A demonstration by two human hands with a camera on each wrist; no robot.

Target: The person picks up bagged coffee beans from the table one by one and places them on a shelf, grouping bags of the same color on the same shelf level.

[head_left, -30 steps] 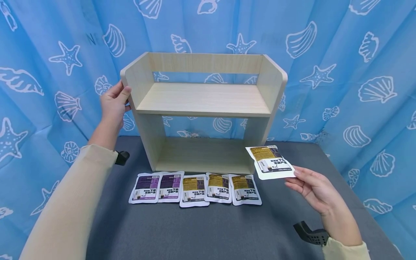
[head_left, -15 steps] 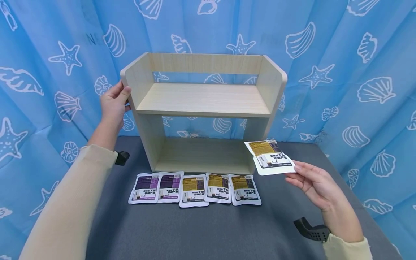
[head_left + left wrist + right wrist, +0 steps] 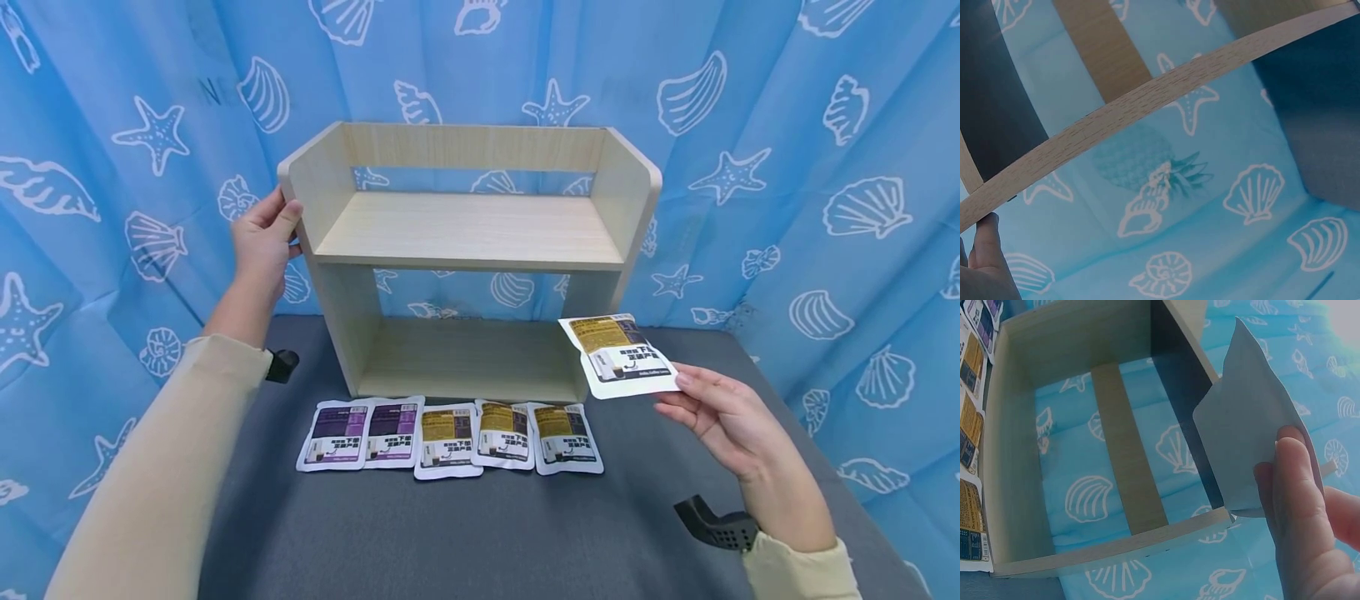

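A two-tier pale wooden shelf (image 3: 465,227) stands on the grey table. My left hand (image 3: 259,237) grips the front edge of its left side panel, the thumb in front. In the left wrist view a thumb (image 3: 988,247) lies against the wooden edge. My right hand (image 3: 731,425) pinches a white sachet with a gold and dark label (image 3: 617,354) by its lower right corner. The sachet is raised above the table, tilted, its left part overlapping the shelf's lower right side in the head view. Its plain back (image 3: 1241,425) shows in the right wrist view.
In front of the shelf lies a row of sachets: two purple-labelled ones (image 3: 393,432) on the left, three gold-labelled ones (image 3: 504,433) on the right, edges partly overlapping. A blue shell-patterned curtain (image 3: 750,108) hangs behind. Grey table surface (image 3: 450,542) extends in front.
My right hand has lifted the held sachet slightly upward and a little left. My left hand keeps its hold on the shelf; the row of sachets stays in place.
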